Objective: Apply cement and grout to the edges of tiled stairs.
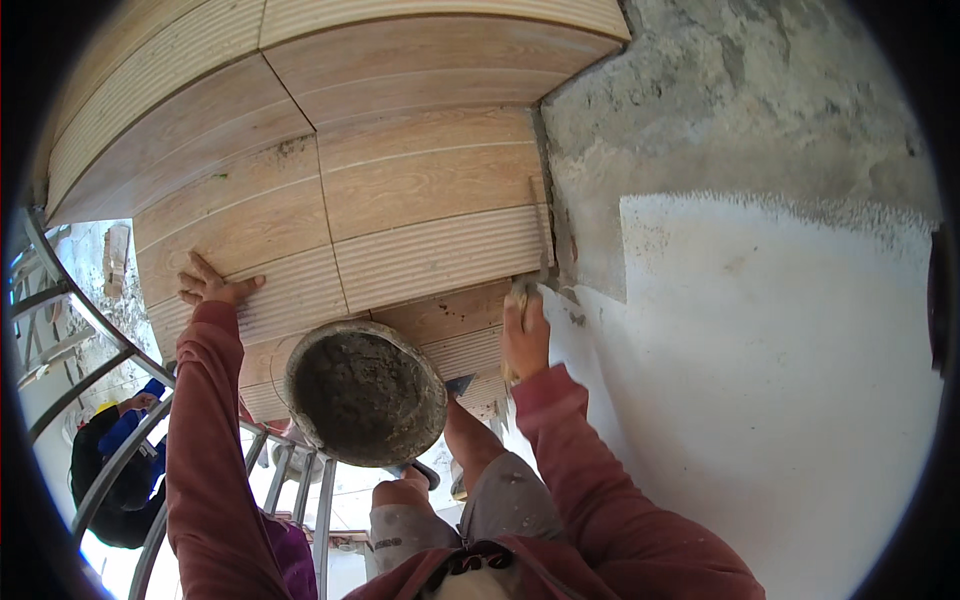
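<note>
My left hand (pixel 212 284) lies with fingers spread on the ribbed edge of a wood-look stair tile (pixel 245 312). My right hand (pixel 525 335) is closed at the right end of the tiled step, beside the wall. Its fingers pinch something greyish and dirty, too covered to name, against the corner of the ribbed tile (pixel 445 262). Between my arms stands a round, mortar-crusted tub (pixel 292 385) with wet grey mortar (pixel 362 395) inside. A dark pointed blade, like a trowel tip (pixel 460 385), shows at the tub's right side.
A curved metal railing (pixel 100 325) runs down the left, with a person in dark and blue clothing (pixel 115 470) beyond it. On the right rises a wall, white below (pixel 770 370) and rough grey cement above (pixel 740 110). More tiled steps (pixel 420 60) climb ahead.
</note>
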A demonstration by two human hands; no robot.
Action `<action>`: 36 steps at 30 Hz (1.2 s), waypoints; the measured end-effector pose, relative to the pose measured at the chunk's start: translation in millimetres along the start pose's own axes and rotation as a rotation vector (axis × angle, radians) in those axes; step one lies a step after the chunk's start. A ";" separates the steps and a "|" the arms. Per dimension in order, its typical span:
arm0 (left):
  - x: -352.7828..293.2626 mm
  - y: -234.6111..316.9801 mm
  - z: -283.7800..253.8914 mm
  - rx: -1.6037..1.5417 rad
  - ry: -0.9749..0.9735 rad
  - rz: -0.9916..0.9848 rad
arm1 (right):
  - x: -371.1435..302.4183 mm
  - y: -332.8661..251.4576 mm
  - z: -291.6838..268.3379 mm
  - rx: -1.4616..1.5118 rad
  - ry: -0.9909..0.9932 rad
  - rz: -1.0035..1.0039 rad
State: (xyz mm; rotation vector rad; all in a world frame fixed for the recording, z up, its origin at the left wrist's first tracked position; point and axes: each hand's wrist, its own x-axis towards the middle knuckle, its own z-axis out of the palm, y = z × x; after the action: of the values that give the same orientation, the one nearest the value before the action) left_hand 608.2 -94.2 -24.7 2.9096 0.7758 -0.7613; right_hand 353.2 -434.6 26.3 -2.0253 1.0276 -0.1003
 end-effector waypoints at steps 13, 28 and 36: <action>-25.2 19.8 -35.4 -0.020 -0.156 -0.031 | 78.6 -43.7 25.0 -0.068 0.076 0.119; -15.6 19.6 -23.6 -0.035 -0.210 0.009 | 111.0 -89.0 46.6 -0.261 0.128 0.097; -10.5 8.6 -29.0 -0.012 -0.204 -0.006 | 93.3 -105.9 26.9 0.494 -0.056 0.481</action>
State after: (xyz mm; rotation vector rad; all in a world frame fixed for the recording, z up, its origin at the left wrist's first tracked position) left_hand 617.4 -102.0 4.9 2.7624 0.7654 -1.0296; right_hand 492.4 -449.3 58.4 -1.2983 1.2808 -0.0361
